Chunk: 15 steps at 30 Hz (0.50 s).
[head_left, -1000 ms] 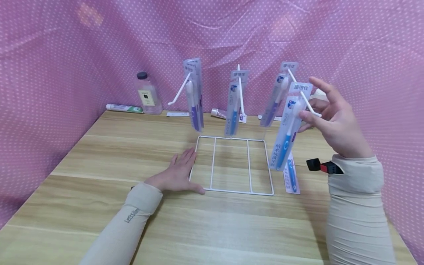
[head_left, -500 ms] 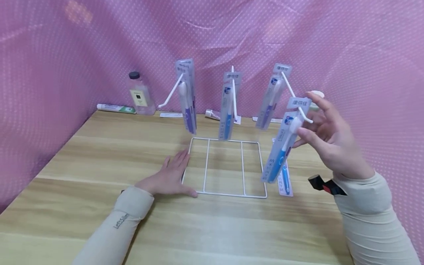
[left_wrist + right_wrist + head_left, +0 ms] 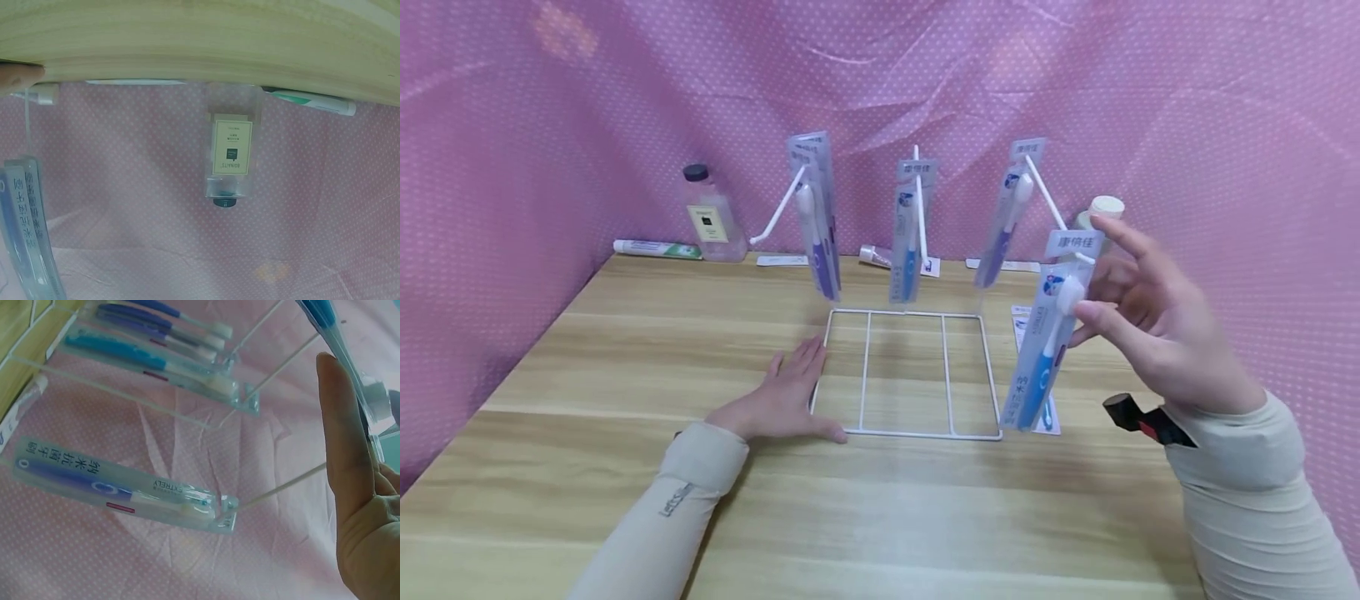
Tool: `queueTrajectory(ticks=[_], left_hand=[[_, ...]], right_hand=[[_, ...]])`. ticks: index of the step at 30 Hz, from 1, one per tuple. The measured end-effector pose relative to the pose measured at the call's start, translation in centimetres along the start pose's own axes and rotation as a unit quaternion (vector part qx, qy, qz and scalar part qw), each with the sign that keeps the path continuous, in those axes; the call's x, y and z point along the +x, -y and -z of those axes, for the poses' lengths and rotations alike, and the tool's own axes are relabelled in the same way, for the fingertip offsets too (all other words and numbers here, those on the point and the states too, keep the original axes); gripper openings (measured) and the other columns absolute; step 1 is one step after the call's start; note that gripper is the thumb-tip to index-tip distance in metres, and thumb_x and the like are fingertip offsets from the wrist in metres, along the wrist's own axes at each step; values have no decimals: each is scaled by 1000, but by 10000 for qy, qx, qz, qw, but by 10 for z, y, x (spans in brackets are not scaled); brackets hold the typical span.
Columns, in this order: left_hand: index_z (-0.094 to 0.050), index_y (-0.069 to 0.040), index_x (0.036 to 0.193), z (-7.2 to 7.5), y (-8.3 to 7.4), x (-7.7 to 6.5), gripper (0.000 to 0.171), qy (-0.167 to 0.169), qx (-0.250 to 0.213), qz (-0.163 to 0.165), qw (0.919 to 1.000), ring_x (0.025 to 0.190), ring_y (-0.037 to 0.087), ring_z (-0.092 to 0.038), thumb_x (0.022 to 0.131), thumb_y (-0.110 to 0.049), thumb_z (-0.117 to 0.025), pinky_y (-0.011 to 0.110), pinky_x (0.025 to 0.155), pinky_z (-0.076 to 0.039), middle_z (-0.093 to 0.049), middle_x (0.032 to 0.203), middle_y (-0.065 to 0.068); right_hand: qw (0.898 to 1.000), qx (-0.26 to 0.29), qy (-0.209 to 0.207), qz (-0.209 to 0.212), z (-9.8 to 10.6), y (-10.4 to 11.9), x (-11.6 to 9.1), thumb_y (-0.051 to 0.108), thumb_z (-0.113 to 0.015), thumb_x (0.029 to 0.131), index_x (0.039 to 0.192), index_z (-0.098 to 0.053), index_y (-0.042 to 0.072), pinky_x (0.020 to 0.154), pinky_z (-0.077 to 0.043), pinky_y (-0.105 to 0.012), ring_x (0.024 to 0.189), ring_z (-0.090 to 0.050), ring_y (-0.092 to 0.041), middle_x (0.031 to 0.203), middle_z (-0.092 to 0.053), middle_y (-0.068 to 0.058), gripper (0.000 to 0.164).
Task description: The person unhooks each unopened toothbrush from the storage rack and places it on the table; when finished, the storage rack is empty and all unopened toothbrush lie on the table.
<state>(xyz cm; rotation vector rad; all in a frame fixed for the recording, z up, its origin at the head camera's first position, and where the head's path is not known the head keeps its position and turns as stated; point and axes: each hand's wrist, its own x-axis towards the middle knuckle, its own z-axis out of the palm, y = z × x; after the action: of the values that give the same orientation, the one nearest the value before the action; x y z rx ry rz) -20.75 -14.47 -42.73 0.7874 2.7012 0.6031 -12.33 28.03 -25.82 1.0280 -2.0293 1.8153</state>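
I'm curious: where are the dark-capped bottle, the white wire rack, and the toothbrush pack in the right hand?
Dark-capped bottle (image 3: 232,145): left wrist view, on its pale label.
White wire rack (image 3: 948,375): head view, on a bar of its base.
Held toothbrush pack (image 3: 1047,340): head view, middle of the packaging.

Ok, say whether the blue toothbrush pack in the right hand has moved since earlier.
Yes: in the head view, the pack has shifted toward the tip of the rightmost white hook, lower in the picture.

The person wears 2 beige sleeves, the left marked "LetsSlim," and 1 black-and-red strap.
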Motion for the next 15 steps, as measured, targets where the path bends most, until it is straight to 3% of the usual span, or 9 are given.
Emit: queueTrajectory(ticks=[6, 11, 13, 15], left_hand=[[-6, 7, 167, 0, 1, -2, 144, 16, 117, 21, 9999, 165, 40, 4, 75, -77, -79, 71, 127, 5, 6, 177, 22], [-6, 5, 167, -1, 1, 0, 145, 12, 140, 19, 9999, 166, 38, 3, 74, -81, -78, 70, 128, 4, 5, 178, 21], [-6, 5, 167, -1, 1, -1, 145, -1, 103, 19, 9999, 166, 39, 3, 74, -80, -78, 70, 128, 4, 5, 178, 21], [-6, 5, 167, 0, 2, -2, 145, 2, 80, 36, 10000, 166, 38, 4, 75, -79, -79, 70, 128, 5, 5, 178, 21]], right_hand=[[9991, 328, -55, 259, -5, 5, -11, -35, -45, 89, 164, -29, -3, 69, -65, -32, 100, -75, -23, 122, -71, -19, 83], [9959, 492, 342, 678, 0, 14, -19, -26, -53, 95, 162, -27, -8, 76, -65, -30, 100, -75, -24, 119, -71, -20, 75], [9948, 616, 488, 655, 7, 17, -21, -25, -53, 96, 162, -25, -9, 78, -65, -30, 100, -75, -24, 120, -71, -21, 74], [9964, 388, 571, 483, 17, 18, -22, -26, -52, 96, 163, -25, -9, 76, -64, -28, 96, -75, -22, 118, -72, -18, 74]])
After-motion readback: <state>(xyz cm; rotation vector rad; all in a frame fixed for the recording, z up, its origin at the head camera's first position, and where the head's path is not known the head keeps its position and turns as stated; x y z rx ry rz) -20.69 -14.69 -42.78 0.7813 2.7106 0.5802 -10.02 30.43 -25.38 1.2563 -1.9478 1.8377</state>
